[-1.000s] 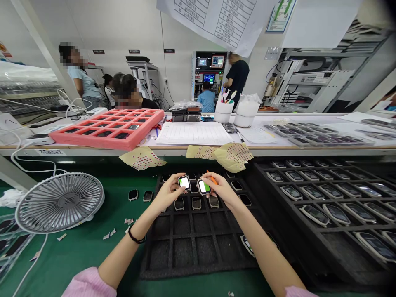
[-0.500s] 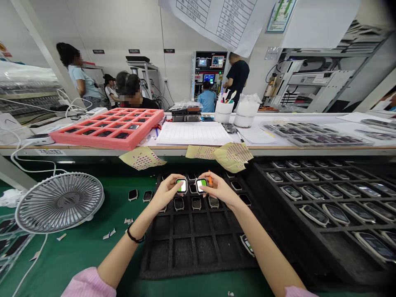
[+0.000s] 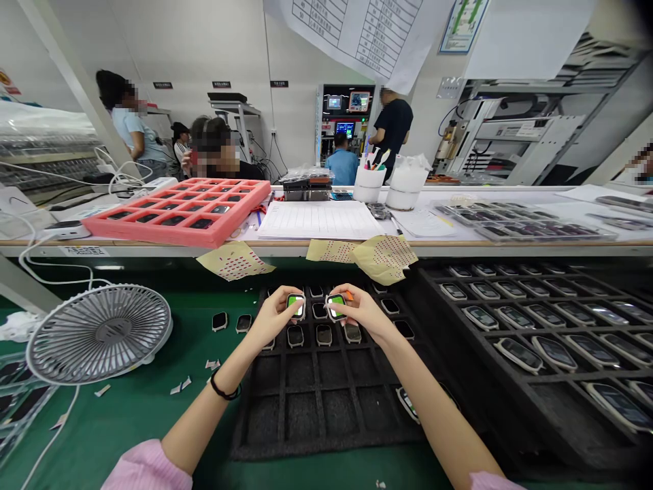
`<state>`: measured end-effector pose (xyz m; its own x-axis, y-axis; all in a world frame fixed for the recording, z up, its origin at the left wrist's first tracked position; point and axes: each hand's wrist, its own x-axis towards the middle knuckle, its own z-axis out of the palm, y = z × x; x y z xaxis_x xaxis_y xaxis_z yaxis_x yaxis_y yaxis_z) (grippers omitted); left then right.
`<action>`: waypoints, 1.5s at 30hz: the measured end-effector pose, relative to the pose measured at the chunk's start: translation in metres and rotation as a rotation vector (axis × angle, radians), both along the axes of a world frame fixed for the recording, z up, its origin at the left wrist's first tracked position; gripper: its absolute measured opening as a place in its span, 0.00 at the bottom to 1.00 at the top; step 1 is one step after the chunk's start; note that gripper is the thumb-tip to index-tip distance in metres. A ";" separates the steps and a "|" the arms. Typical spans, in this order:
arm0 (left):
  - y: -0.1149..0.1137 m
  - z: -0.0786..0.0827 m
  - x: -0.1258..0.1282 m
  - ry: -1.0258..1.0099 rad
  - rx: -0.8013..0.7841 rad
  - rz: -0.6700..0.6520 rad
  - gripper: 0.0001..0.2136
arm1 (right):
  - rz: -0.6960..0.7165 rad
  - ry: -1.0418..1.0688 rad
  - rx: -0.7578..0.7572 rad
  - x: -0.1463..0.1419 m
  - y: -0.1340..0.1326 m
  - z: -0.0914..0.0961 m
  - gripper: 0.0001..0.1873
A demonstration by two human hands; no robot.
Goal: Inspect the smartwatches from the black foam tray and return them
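Left watch (image 3: 296, 305) nudged leftward — right watch (image 3: 335, 305) steady, both screens greener

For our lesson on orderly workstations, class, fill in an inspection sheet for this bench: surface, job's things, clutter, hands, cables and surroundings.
Surface: green mat with a black foam tray on it.
Job's things: left smartwatch and right smartwatch, both screens lit green and white; more watch bodies sit in the tray's far rows.
Clutter: paper scraps and two loose watch bodies on the mat; sticker sheets hang off the shelf edge.
Hands: left hand pinches the left smartwatch; right hand holds the right smartwatch and an orange tool.
Cables: white cable trails from the desk fan across the mat.
Surroundings: pink tray on the shelf; other people behind.
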<state>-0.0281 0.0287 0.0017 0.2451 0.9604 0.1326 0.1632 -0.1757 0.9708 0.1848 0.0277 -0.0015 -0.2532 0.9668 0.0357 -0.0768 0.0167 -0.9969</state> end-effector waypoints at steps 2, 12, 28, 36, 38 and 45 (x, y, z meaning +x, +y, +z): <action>-0.001 0.002 0.000 0.015 -0.009 0.025 0.17 | -0.030 0.004 -0.012 0.000 0.001 0.000 0.19; -0.001 0.001 0.000 0.006 -0.029 -0.014 0.18 | -0.061 -0.022 -0.013 0.000 -0.003 0.004 0.17; 0.002 -0.005 -0.003 0.019 0.021 -0.126 0.17 | 0.109 -0.020 0.069 0.003 -0.002 0.003 0.23; 0.006 -0.012 -0.007 0.031 0.030 -0.193 0.20 | 0.102 -0.022 0.015 0.005 0.000 -0.001 0.20; 0.006 -0.013 -0.008 0.023 0.034 -0.224 0.21 | 0.095 -0.017 0.012 0.005 0.001 -0.002 0.20; 0.003 -0.008 -0.008 0.069 0.071 -0.258 0.24 | 0.012 0.029 -0.013 0.004 0.001 0.000 0.18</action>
<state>-0.0364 0.0313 -0.0064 0.4910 0.8540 0.1723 0.1691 -0.2874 0.9428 0.1888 0.0284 -0.0010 -0.2639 0.9641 0.0308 -0.1056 0.0029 -0.9944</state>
